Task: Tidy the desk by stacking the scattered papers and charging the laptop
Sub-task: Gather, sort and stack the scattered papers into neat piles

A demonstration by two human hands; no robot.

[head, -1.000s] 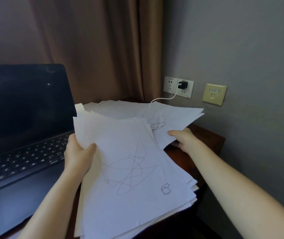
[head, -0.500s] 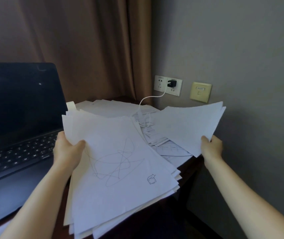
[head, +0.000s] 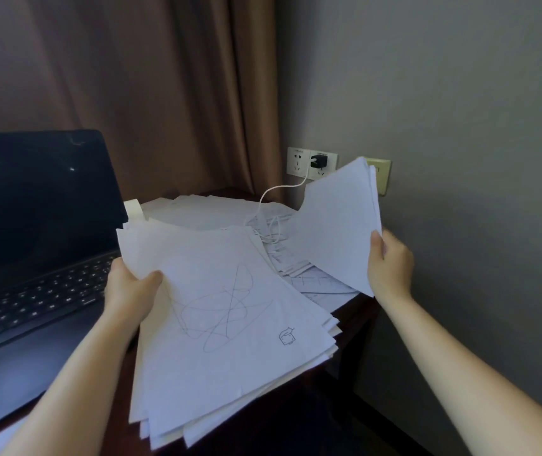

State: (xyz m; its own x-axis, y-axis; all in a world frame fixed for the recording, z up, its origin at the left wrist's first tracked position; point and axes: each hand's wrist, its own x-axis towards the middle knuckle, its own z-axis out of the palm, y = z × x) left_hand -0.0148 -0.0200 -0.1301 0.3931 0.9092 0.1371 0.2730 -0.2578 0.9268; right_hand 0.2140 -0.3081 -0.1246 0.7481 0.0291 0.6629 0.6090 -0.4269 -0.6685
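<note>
My left hand (head: pixel 131 291) grips a thick stack of white papers (head: pixel 230 350) at its upper left corner; the top sheet bears pen scribbles. My right hand (head: pixel 391 264) pinches a few more sheets (head: pixel 338 232) by their right edge and holds them tilted up above the desk. More loose papers (head: pixel 203 212) lie scattered on the dark wooden desk (head: pixel 355 311) behind the stack. An open black laptop (head: pixel 33 258) with a dark screen stands at the left. A white charging cable (head: pixel 269 199) runs from a black plug (head: pixel 318 160) in the wall socket down onto the papers.
A brown curtain (head: pixel 148 93) hangs behind the desk and a grey wall (head: pixel 460 126) closes the right side. A yellowish wall plate (head: pixel 383 174) sits right of the socket, partly hidden by the raised sheets. A roll of tape (head: pixel 133 207) peeks out beside the laptop screen.
My right hand took hold of a few sheets at the desk's right edge, lifted them off and tilted them upward. My left hand kept its grip on the stack.
</note>
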